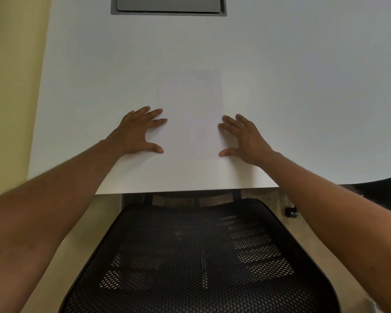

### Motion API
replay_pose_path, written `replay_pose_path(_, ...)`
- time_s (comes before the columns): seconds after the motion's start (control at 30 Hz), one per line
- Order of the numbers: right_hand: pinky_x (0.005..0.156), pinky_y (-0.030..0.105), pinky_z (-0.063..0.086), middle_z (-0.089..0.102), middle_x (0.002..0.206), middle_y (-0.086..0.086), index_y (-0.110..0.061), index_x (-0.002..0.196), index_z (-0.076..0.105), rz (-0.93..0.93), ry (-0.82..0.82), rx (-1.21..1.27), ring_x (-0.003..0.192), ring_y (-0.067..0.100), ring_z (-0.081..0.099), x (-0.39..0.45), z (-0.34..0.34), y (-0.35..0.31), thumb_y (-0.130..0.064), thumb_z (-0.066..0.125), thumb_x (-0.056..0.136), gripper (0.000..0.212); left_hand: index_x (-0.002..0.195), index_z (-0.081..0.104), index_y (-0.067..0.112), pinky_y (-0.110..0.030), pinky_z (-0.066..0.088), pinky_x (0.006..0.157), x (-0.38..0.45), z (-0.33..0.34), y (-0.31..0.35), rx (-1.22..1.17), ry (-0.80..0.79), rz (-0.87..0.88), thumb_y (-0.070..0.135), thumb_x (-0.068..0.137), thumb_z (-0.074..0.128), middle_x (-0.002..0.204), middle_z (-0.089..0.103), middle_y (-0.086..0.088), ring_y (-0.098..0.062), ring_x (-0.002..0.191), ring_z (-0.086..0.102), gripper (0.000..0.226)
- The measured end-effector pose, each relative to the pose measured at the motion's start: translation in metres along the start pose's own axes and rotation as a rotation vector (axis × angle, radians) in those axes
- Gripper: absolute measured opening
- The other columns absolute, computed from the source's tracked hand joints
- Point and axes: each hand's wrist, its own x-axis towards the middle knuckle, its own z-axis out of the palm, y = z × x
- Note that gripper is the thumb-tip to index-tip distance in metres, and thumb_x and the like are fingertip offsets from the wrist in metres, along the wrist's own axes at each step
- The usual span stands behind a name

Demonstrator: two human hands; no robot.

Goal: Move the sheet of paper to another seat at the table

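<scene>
In the head view, the sheet of paper (191, 116) is seen lying flat on the white table (303, 86), near the front edge and directly ahead of the black mesh chair (201, 256) that stands below that edge. The left hand (138, 132) is placed at the sheet's left edge and the right hand (242, 137) at its right edge, both with fingers spread wide and palms down. Nothing is gripped by either hand; the fingertips and thumbs appear to rest at or just on the paper's margins, though exact contact cannot be told because the sheet is nearly the same colour as the table. A grey inset panel (168, 5) is set into the table at the far side, well apart from the sheet. The task is judged to be at its very start: the paper has not been lifted, and it lies at the seat marked by the chair. Everything remains to be done, namely taking hold of the sheet, raising or sliding it, and setting it down at another seat, none of which is shown in this view.
</scene>
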Motion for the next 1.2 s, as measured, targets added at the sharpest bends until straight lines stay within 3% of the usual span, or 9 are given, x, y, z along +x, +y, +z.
replay_pose_path(0.07,0.125,0.058,0.023,0.03,0.171,-0.001,-0.023,0.16,0.039,0.001,0.007,0.04,0.159,0.034,0.02,-0.002,-0.002,-0.003,-0.072,0.075,0.074,0.105,0.168,0.024,0.041,-0.051,0.014,0.133,-0.002,-0.002,0.001,-0.034,0.024,0.006,0.099,0.073,0.052,0.178,0.009,0.019,-0.02,0.166,0.008,0.115)
replay_pose_path(0.13,0.127,0.05,0.024,0.031,0.17,-0.004,-0.026,0.16,0.039,0.049,0.067,0.156,0.158,0.027,0.024,-0.005,-0.007,-0.008,-0.072,0.078,0.07,0.109,0.169,0.019,0.04,-0.052,0.016,0.133,-0.004,-0.006,0.004,-0.06,0.107,0.02,0.097,0.081,0.039,0.178,0.006,0.019,-0.019,0.166,0.008,0.106)
replay_pose_path(0.27,0.122,0.028,0.026,0.04,0.165,-0.006,-0.025,0.155,0.046,0.132,0.34,0.234,0.153,0.014,0.034,-0.01,-0.026,-0.022,-0.057,0.075,0.09,0.079,0.17,0.022,0.034,-0.058,0.01,0.132,-0.005,-0.021,0.019,-0.001,0.259,0.049,0.075,0.1,0.042,0.18,0.008,0.011,-0.022,0.167,0.004,0.084)
replay_pose_path(0.37,0.123,0.038,0.035,0.048,0.16,0.006,-0.014,0.153,0.05,0.038,0.513,0.084,0.149,0.024,0.041,-0.01,-0.047,-0.034,-0.045,0.057,0.106,0.057,0.171,0.02,0.028,-0.06,0.006,0.133,-0.009,-0.042,0.032,0.078,0.374,0.077,0.07,0.106,0.037,0.181,0.008,0.004,-0.025,0.167,0.002,0.079)
replay_pose_path(0.47,0.124,0.052,0.031,0.046,0.16,0.015,-0.006,0.154,0.046,-0.023,0.592,-0.07,0.15,0.035,0.04,-0.005,-0.075,-0.045,-0.038,0.05,0.11,0.054,0.171,0.016,0.022,-0.063,0.003,0.132,-0.011,-0.068,0.047,0.154,0.455,0.069,0.066,0.109,0.034,0.181,0.006,-0.003,-0.029,0.167,0.0,0.078)
replay_pose_path(0.6,0.13,0.053,0.014,0.031,0.169,0.012,-0.009,0.162,0.032,0.003,0.591,-0.187,0.159,0.034,0.022,-0.016,-0.116,-0.069,-0.043,0.038,0.112,0.061,0.172,0.011,0.017,-0.066,0.001,0.13,-0.015,-0.101,0.077,0.263,0.551,0.073,0.064,0.112,0.028,0.181,0.004,-0.007,-0.033,0.167,0.0,0.078)
replay_pose_path(0.77,0.13,0.055,0.012,0.027,0.171,0.013,-0.008,0.163,0.028,0.005,0.649,-0.287,0.16,0.035,0.018,-0.036,-0.156,-0.086,-0.047,0.034,0.111,0.065,0.171,0.008,0.011,-0.069,0.001,0.129,-0.008,-0.13,0.131,0.327,0.633,0.084,0.065,0.111,0.025,0.18,0.003,-0.008,-0.034,0.166,0.0,0.082)
replay_pose_path(0.97,0.13,0.055,0.013,0.023,0.173,0.011,-0.01,0.164,0.025,0.089,0.752,-0.359,0.161,0.033,0.014,-0.097,-0.208,-0.063,-0.048,0.035,0.111,0.066,0.171,0.006,0.009,-0.068,0.003,0.13,0.013,-0.159,0.231,0.346,0.736,0.218,0.065,0.11,0.029,0.18,0.002,-0.01,-0.033,0.166,0.0,0.085)
replay_pose_path(1.2,0.131,0.055,0.01,0.019,0.174,0.009,-0.012,0.165,0.022,0.25,0.878,-0.403,0.162,0.03,0.01,-0.213,-0.274,0.027,-0.047,0.034,0.112,0.065,0.171,0.002,0.01,-0.067,0.005,0.13,0.046,-0.171,0.399,0.37,0.833,0.355,0.066,0.109,0.026,0.18,-0.003,-0.01,-0.033,0.166,-0.004,0.087)
